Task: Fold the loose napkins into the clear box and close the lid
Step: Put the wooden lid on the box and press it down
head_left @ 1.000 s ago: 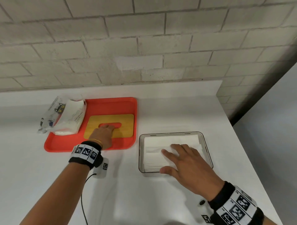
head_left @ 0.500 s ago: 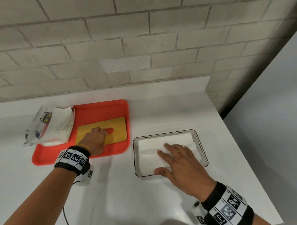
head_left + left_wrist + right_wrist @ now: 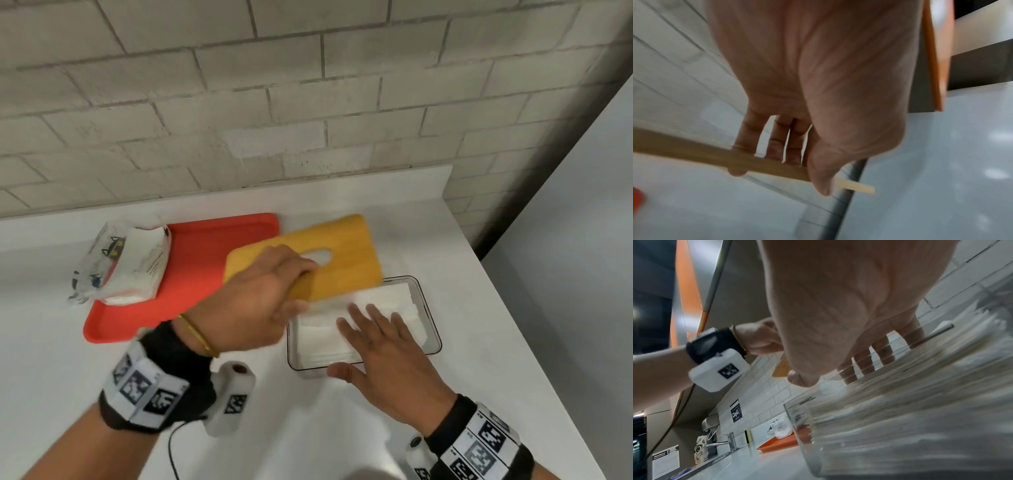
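A clear box [image 3: 432, 337] sits on the white counter, filled with a stack of white napkins [image 3: 402, 301]. My right hand [image 3: 380, 337] lies flat on the napkins with fingers straight, thumb at the box's near rim. My left hand [image 3: 270, 291] grips the yellow wooden lid [image 3: 346, 263] by its near edge and holds it tilted in the air over the box's far left corner. The lid has an oval slot. In the left wrist view the fingers [image 3: 774, 142] curl under the lid's edge [image 3: 694, 152]. In the right wrist view the fingers [image 3: 865, 363] press the napkin stack [image 3: 920, 386].
An orange tray [image 3: 191, 274] lies to the left of the box, with an opened plastic napkin packet [image 3: 126, 263] on its far left corner. A brick wall runs behind the counter, whose right edge drops off beside the box.
My left hand has taken the lid off the orange tray and carried it right, over the box. My right hand stays flat on the napkins. The head view has shifted.
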